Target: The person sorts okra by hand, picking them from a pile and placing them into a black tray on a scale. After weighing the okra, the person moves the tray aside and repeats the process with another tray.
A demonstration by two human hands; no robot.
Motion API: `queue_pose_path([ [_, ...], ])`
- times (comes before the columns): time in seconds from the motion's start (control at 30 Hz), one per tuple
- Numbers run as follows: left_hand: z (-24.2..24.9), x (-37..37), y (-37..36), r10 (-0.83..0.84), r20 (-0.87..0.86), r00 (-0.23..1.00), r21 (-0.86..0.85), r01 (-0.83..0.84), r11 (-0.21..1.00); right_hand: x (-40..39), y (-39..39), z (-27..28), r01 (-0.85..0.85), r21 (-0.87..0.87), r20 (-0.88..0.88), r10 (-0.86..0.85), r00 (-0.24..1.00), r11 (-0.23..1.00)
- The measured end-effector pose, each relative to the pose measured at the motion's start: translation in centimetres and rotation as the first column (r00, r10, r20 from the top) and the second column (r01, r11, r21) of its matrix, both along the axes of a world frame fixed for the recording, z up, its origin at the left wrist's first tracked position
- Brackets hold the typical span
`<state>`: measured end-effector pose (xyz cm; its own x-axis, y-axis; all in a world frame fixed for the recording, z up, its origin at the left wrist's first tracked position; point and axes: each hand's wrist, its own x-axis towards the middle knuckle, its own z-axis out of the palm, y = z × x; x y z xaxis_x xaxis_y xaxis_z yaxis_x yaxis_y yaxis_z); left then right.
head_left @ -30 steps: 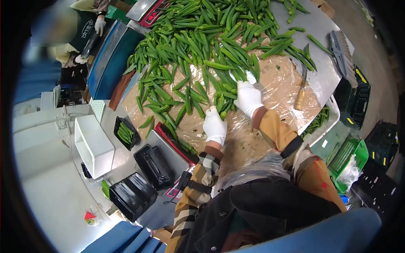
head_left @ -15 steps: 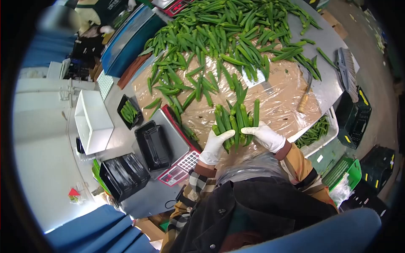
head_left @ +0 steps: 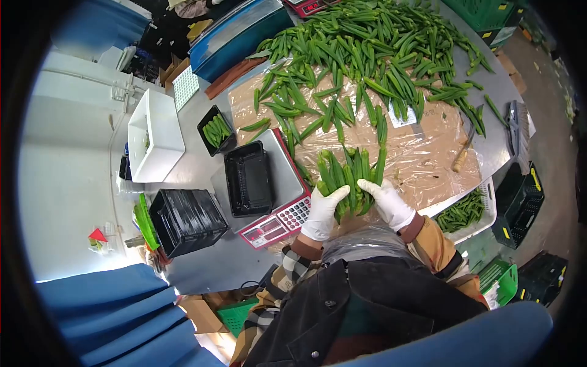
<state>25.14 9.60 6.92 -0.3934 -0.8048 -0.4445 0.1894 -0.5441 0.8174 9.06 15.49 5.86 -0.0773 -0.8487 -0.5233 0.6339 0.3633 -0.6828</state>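
Both hands wear white gloves and together clasp a bunch of green okra pods (head_left: 350, 177) just above the table's near edge. My left hand (head_left: 322, 214) wraps the bunch from the left, my right hand (head_left: 387, 200) from the right. The pods point away from me. To the left of the bunch, an empty black tray (head_left: 247, 179) rests on a scale (head_left: 278, 220) with a red keypad front. A large heap of loose okra (head_left: 361, 55) covers the far part of the table on plastic-covered cardboard (head_left: 422, 153).
A small black tray with okra (head_left: 215, 129) and a white tub (head_left: 153, 136) sit to the left. A stack of black trays (head_left: 186, 220) stands at the near left. A wooden-handled knife (head_left: 461, 156) lies right. A white crate of okra (head_left: 465, 211) and black crates sit below the table's right edge.
One second ago both hands reached into the heap; they drew back towards me holding a gathered bunch of okra. The view has swung left, bringing the scale and trays closer to centre.
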Motion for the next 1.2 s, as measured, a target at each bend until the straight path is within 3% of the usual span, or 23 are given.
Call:
queue_pose_path([
  [0.03, 0.1, 0.6, 0.0, -0.016, -0.039, 0.999, 0.051, 0.018, 0.999, 0.4, 0.3, 0.9, -0.018, 0.003, -0.056, 0.019, 0.998, 1.0],
  [0.17, 1.1, 2.2, 0.1, -0.018, -0.19, 0.982, 0.211, 0.059, 0.976, 2.6, 1.3, 1.7, -0.023, -0.311, -0.342, -0.089, 0.936, 0.95],
  [0.27, 0.3, 2.8, 0.9, -0.055, -0.109, 0.993, 0.062, 0.062, 0.996, 2.8, 1.4, -0.2, -0.037, -0.134, -0.237, 0.004, 0.972, 0.99],
  [0.37, 0.8, 4.2, 1.0, -0.038, -0.083, 0.996, 0.017, 0.039, 0.999, 3.7, 1.2, 0.6, -0.138, -0.13, -0.317, 0.091, 0.944, 0.982],
  [0.43, 3.5, 5.6, 0.4, -0.027, -0.109, 0.994, 0.04, 0.032, 0.999, 5.4, -0.1, 2.6, -0.166, -0.211, -0.334, 0.089, 0.938, 0.963],
  [0.47, 5.1, 6.8, -0.1, -0.003, -0.017, 1.0, 0.007, 0.003, 1.0, 6.6, -1.0, 3.5, -0.178, -0.249, -0.342, 0.086, 0.936, 0.952],
  [0.5, 5.8, 8.1, -1.1, 0.032, 0.055, 0.998, -0.088, -0.027, 0.996, 8.0, -2.2, 3.7, -0.191, -0.323, -0.313, 0.086, 0.946, 0.927],
  [0.57, 7.2, 11.1, -3.6, 0.081, 0.127, 0.989, -0.202, -0.054, 0.978, 11.0, -4.9, 4.0, -0.232, -0.304, -0.212, 0.172, 0.962, 0.924],
  [0.63, 8.3, 14.1, -5.9, 0.104, 0.157, 0.982, -0.222, -0.067, 0.973, 14.5, -8.1, 4.4, -0.222, -0.404, -0.305, 0.098, 0.947, 0.887],
  [0.73, 8.2, 18.4, -9.6, 0.081, 0.229, 0.97, -0.236, -0.025, 0.971, 17.5, -11.7, 5.5, -0.417, -0.341, -0.343, 0.302, 0.89, 0.843],
  [0.8, 6.1, 21.1, -12.3, 0.007, 0.167, 0.986, -0.113, 0.012, 0.994, 17.8, -11.6, 7.6, -0.46, -0.143, -0.496, 0.339, 0.8, 0.876],
  [0.83, 6.3, 21.4, -12.2, 0.095, 0.233, 0.968, -0.071, -0.08, 0.994, 18.0, -11.7, 8.3, -0.465, -0.042, -0.563, 0.364, 0.742, 0.884],
  [0.87, 6.4, 21.9, -12.0, 0.176, 0.302, 0.937, -0.035, -0.174, 0.984, 17.7, -11.3, 7.0, -0.428, -0.079, -0.614, 0.294, 0.732, 0.9],
  [0.9, 7.2, 21.8, -11.7, 0.252, 0.371, 0.894, -0.004, -0.27, 0.963, 16.9, -10.9, 4.9, -0.417, -0.142, -0.549, 0.279, 0.788, 0.898],
  [0.93, 7.2, 22.6, -11.4, 0.287, 0.303, 0.909, -0.068, -0.279, 0.958, 15.5, -10.3, 3.1, -0.404, -0.2, -0.477, 0.271, 0.836, 0.893],
  [1.0, 7.1, 25.0, -10.1, 0.349, 0.158, 0.924, -0.187, -0.319, 0.929, 10.8, -7.7, 2.7, -0.294, -0.158, -0.092, 0.282, 0.955, 0.943],
  [1.07, 6.9, 27.0, -8.8, 0.444, 0.149, 0.884, -0.234, -0.404, 0.884, 6.6, -4.7, -1.3, -0.173, -0.089, -0.089, 0.165, 0.982, 0.981],
  [1.13, 5.4, 29.4, -7.5, 0.518, 0.193, 0.833, -0.251, -0.469, 0.847, 3.5, -0.8, -5.5, -0.037, 0.115, -0.29, 0.069, 0.955, 0.993],
  [1.2, 3.8, 31.1, -5.9, 0.563, 0.195, 0.803, -0.218, -0.524, 0.824, 1.4, 2.9, -9.6, 0.027, 0.207, -0.297, 0.037, 0.954, 0.978],
])
